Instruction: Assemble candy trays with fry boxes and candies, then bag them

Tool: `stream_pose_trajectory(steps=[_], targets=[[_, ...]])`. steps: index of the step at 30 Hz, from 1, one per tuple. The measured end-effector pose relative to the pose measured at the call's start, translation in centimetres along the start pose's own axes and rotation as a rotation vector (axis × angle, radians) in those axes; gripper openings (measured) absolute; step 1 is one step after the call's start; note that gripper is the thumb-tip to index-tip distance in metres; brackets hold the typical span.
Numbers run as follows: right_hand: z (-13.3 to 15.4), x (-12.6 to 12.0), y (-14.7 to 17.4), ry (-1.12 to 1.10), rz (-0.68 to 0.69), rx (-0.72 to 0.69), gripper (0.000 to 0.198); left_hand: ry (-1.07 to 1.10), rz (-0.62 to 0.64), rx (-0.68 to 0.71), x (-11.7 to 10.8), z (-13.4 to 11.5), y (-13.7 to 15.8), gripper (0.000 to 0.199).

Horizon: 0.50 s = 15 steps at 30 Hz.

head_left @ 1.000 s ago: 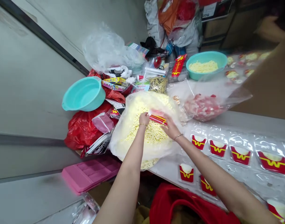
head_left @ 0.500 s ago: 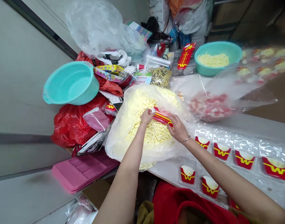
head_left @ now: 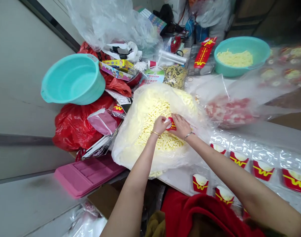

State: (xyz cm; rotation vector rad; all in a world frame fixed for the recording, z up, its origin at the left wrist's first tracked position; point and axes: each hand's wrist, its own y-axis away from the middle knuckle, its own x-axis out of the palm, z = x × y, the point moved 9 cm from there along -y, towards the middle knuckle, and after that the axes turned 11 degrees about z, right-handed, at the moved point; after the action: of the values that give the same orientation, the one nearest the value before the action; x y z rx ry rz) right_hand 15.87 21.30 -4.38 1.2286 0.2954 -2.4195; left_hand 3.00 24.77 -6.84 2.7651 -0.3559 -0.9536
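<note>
A nested stack of small red-and-yellow fry cartons (head_left: 172,123) is between my hands, above a big clear plastic bag (head_left: 127,148) of pale yellow fry-shaped pieces (head_left: 154,115). My left hand (head_left: 161,125) is closed at the stack's left end, where a white carton edge shows by the fingertips. Over the rest of the stack lies my right hand (head_left: 180,127), its fingers wrapped round it and hiding most of it. Right of the bag, red cartons (head_left: 239,159) sit in rows of clear plastic packaging on the white table (head_left: 175,179).
A turquoise basin (head_left: 73,80) rests on red plastic bags (head_left: 73,125) at the left. Another turquoise basin (head_left: 241,70) with yellow pieces stands at the back right. Near it are a carton stack (head_left: 205,54) and a clear bag of pink-and-white pieces (head_left: 231,112). A pink tray (head_left: 88,174) lies front left.
My right hand has slid left along the carton stack towards my left hand and now covers most of it. The view has shifted slightly.
</note>
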Motion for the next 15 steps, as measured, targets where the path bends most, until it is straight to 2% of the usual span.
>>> stream_pose_trajectory(steps=[3, 7, 10, 12, 15], targets=[[0.6, 1.3, -0.2, -0.029, 0.038, -0.064, 0.080, 0.250, 0.015, 0.100, 0.4, 0.6, 1.1, 0.016], [1.0, 2.5, 0.7, -0.064, 0.100, -0.142, 0.086, 0.310, -0.023, 0.076, 0.7, 1.6, 2.4, 0.009], [1.2, 2.8, 1.2, -0.079, 0.157, -0.186, 0.078, 0.356, -0.037, 0.058, 0.7, 1.8, 3.1, 0.005], [0.9, 2.5, 1.1, -0.079, 0.169, -0.193, 0.075, 0.385, -0.068, 0.052, -0.3, 2.2, 3.5, 0.006], [0.6, 1.6, 0.7, -0.074, 0.152, -0.169, 0.076, 0.421, -0.166, 0.013, -3.7, 3.8, 4.5, 0.007]])
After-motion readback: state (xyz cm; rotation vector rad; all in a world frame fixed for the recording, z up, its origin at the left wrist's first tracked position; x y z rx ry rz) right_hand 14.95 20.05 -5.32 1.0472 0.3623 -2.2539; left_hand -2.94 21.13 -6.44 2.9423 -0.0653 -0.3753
